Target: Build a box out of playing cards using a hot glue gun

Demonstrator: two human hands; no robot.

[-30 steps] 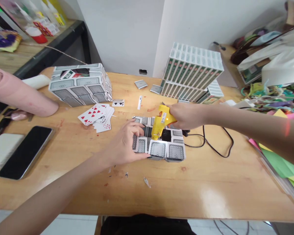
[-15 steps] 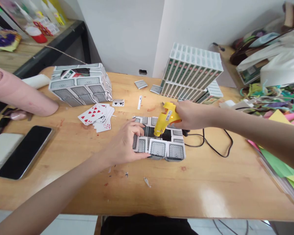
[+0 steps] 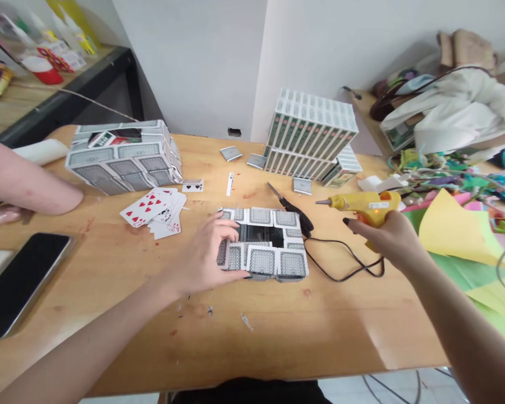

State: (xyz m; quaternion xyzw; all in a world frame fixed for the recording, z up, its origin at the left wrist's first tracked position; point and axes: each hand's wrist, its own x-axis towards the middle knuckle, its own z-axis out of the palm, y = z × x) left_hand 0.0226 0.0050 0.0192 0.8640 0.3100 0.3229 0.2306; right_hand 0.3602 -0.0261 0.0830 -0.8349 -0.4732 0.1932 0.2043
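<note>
A flat box covered in playing cards (image 3: 263,261) lies at the middle of the table, with a dark opening in its top. My left hand (image 3: 212,249) grips its left end, thumb at the near edge and fingers on top. Out to the right, my right hand (image 3: 389,235) is closed round a yellow glue gun (image 3: 362,205), whose nozzle points left. Black-handled scissors (image 3: 297,213) rest just behind the box's right end. Loose playing cards (image 3: 147,207) are fanned out to the left, near a larger card-covered box (image 3: 126,160).
Stacked card packs (image 3: 311,126) stand at the back by the wall. A phone (image 3: 27,280) and a pink roll (image 3: 29,177) are at the left. A black cable (image 3: 340,275) loops right of the box. Coloured paper (image 3: 454,230) covers the right side.
My right hand has carried the glue gun from above the box's opening out to the right, uncovering the scissors. My left hand still grips the box. The view has shifted slightly.
</note>
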